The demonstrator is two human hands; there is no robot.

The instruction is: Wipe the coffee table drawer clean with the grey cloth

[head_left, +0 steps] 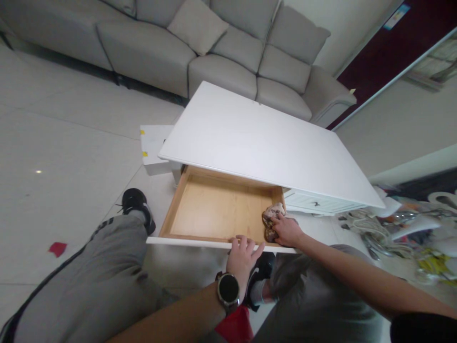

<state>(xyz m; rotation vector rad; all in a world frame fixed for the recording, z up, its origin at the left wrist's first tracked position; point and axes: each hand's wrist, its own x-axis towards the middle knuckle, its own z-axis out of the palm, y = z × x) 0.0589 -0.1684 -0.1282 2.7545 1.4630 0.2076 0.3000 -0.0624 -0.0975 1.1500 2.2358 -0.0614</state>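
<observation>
A wooden drawer (214, 206) with a white front is pulled out from under a white coffee table (264, 138). Over the top edge of the drawer front, the fingers of my left hand (243, 259) are hooked; a watch is on that wrist. My right hand (285, 229) is in the drawer's right front corner, its fingers closed on a crumpled brown-and-white patterned cloth (274, 209). Part of the cloth is hidden under that hand. Bare wood shows across the rest of the drawer bottom.
A closed second drawer (310, 202) is on the right. A white box (157, 164) stands by the table's left end, a grey sofa (221, 76) behind. Clutter with bags and cables (389, 233) lies at right. On the floor are a red scrap (57, 248) and red material (235, 326).
</observation>
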